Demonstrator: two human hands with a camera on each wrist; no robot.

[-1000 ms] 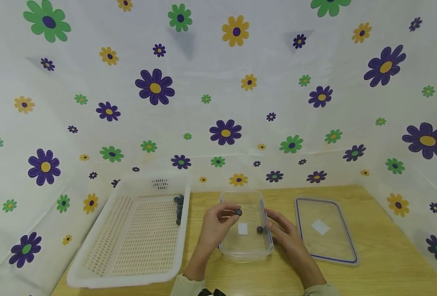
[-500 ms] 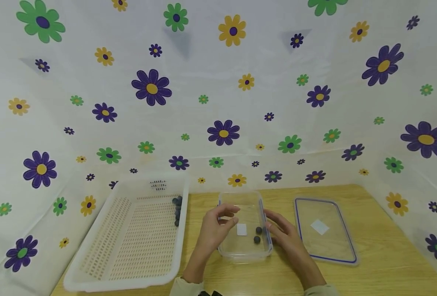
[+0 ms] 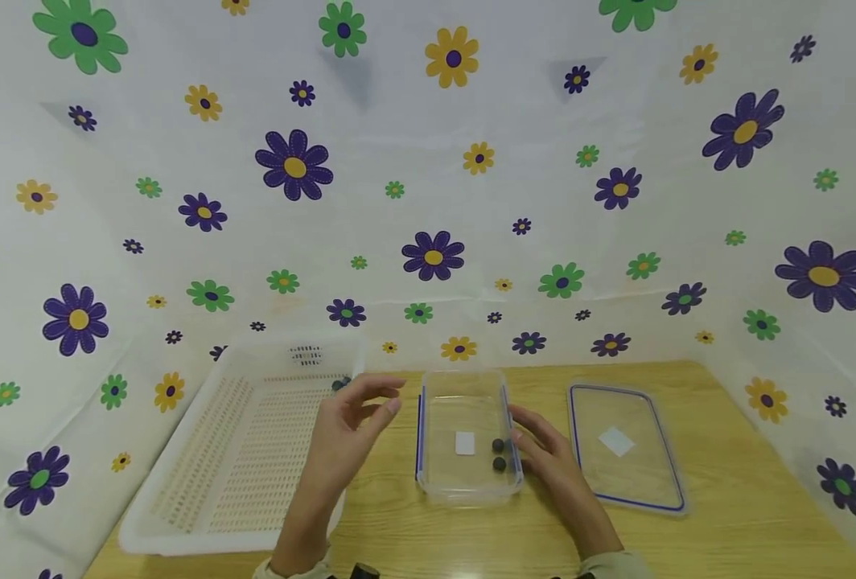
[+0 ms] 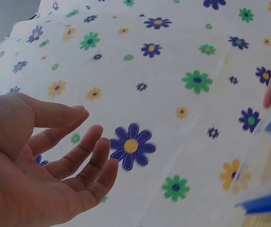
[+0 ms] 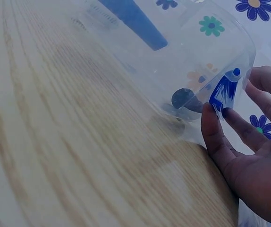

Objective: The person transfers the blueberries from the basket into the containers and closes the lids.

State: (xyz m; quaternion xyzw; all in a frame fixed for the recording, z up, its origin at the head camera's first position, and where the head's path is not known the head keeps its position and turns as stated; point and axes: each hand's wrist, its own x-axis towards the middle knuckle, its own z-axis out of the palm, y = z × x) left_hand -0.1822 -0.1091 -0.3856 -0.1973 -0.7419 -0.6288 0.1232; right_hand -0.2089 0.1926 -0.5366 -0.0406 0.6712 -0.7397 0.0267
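Note:
My left hand (image 3: pixel 341 430) is raised over the right side of a white slotted plastic basket (image 3: pixel 254 458). Thumb and fingers are loosely bent with a gap between them, and the left wrist view shows nothing in that hand (image 4: pixel 46 175). My right hand (image 3: pixel 557 466) holds the right side of a clear food container (image 3: pixel 467 488), thumb and fingertips at its blue-edged latch (image 5: pixel 225 92). Two dark blueberries (image 3: pixel 499 464) lie inside against the right wall, near a white label (image 3: pixel 465 443). A few more blueberries (image 3: pixel 339 384) show at the basket's back right, others hidden behind my left hand.
A clear lid (image 3: pixel 638 470) with a blue seal lies flat on the wooden table (image 3: pixel 428 547), right of the container. A white flowered sheet (image 3: pixel 370 241) rises behind the table and at both sides.
A blueberry left my left fingers and joined the other one inside the container. Afterwards my left hand moved left, from over the container to the basket. My right hand stayed at the container's side.

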